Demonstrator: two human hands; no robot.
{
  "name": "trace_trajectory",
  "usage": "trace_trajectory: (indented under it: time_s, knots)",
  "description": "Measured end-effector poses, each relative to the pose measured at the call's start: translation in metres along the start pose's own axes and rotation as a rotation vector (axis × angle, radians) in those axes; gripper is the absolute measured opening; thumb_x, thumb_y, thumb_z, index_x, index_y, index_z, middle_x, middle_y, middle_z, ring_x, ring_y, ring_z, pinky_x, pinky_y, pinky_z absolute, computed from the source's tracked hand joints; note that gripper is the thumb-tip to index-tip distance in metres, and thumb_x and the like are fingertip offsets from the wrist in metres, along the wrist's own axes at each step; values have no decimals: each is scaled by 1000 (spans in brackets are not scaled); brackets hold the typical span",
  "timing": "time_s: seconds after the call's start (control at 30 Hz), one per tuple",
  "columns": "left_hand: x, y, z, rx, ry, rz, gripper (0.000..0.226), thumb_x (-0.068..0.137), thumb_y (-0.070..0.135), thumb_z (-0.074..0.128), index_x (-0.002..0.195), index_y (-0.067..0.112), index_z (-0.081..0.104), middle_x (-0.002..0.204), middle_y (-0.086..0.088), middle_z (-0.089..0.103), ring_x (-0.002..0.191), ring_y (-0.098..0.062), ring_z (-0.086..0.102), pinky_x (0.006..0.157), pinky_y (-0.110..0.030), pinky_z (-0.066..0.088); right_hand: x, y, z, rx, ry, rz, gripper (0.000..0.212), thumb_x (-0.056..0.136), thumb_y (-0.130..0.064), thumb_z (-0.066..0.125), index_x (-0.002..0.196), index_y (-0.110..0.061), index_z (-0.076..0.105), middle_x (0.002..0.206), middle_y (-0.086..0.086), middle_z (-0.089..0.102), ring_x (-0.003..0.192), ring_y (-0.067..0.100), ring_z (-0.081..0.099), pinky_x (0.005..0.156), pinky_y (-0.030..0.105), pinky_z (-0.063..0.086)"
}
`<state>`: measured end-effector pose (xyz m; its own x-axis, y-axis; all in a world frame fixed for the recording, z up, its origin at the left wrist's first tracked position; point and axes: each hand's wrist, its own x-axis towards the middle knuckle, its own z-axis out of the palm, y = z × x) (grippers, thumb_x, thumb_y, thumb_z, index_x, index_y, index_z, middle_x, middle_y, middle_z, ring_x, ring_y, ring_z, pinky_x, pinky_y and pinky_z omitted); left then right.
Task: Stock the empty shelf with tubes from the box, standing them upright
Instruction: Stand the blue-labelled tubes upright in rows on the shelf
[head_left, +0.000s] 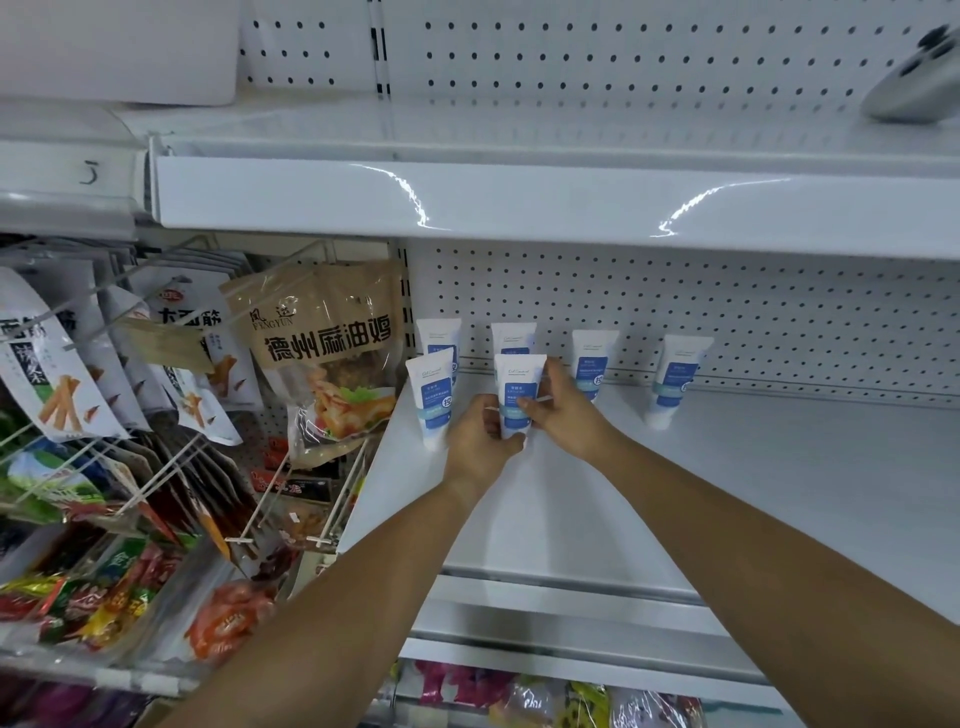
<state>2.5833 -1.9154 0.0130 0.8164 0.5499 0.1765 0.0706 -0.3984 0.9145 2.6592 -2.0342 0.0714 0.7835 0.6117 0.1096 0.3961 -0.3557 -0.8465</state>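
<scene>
Several white tubes with blue labels stand upright on the white shelf (675, 493). A back row runs along the pegboard: one at the left (441, 338), one half hidden (511, 338), another (592, 361) and the rightmost (675, 379). A front tube (431, 397) stands at the left edge. Both hands hold a second front tube (519, 387) upright on the shelf: my left hand (480, 439) grips its lower end, and my right hand (563, 408) pinches its right side. The box is out of view.
The shelf above (519, 202) overhangs the tubes. Snack bags (322, 353) hang on wire hooks just left of the shelf. More packets (104, 597) fill racks at lower left. A grey device (914, 83) lies on the top shelf at right.
</scene>
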Motion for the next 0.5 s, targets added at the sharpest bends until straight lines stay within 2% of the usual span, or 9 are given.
trace_trajectory:
  time_s: [0.13, 0.27, 0.37, 0.43, 0.5]
  knots:
    - [0, -1, 0, 26, -24, -23, 47, 74, 10, 84, 115, 11, 61, 103, -2, 72, 90, -16, 68, 85, -30, 58, -4, 2, 1, 8, -15, 18, 48, 95, -22, 64, 136, -12, 39, 126, 4, 57, 112, 22, 60, 95, 43, 54]
    - [-8, 1, -4, 83, -9, -59, 61, 72, 16, 87, 126, 12, 57, 110, -3, 65, 98, -19, 63, 85, -25, 52, -14, 5, -5, -38, -27, 61, 48, 98, -29, 59, 138, -10, 41, 111, 4, 61, 98, 19, 60, 86, 32, 48]
    - [-17, 11, -13, 170, -5, -93, 67, 76, 25, 84, 134, 13, 52, 124, -6, 61, 111, -21, 59, 91, -31, 50, -25, 8, -20, -186, -50, 113, 50, 97, -43, 56, 137, -14, 46, 116, 4, 61, 106, 20, 58, 90, 29, 43]
    - [-21, 21, -20, 260, -11, -124, 69, 78, 38, 81, 135, 14, 51, 130, -6, 60, 115, -23, 59, 95, -38, 52, -31, 9, -32, -350, -66, 112, 47, 96, -48, 54, 131, -15, 53, 116, 3, 61, 110, 22, 59, 91, 29, 45]
    - [-25, 32, -30, 359, -22, -151, 70, 77, 50, 76, 133, 15, 53, 130, -6, 60, 115, -24, 60, 93, -39, 53, -35, 9, -45, -516, -91, 71, 47, 94, -53, 53, 124, -17, 58, 114, 3, 64, 106, 22, 61, 90, 31, 48]
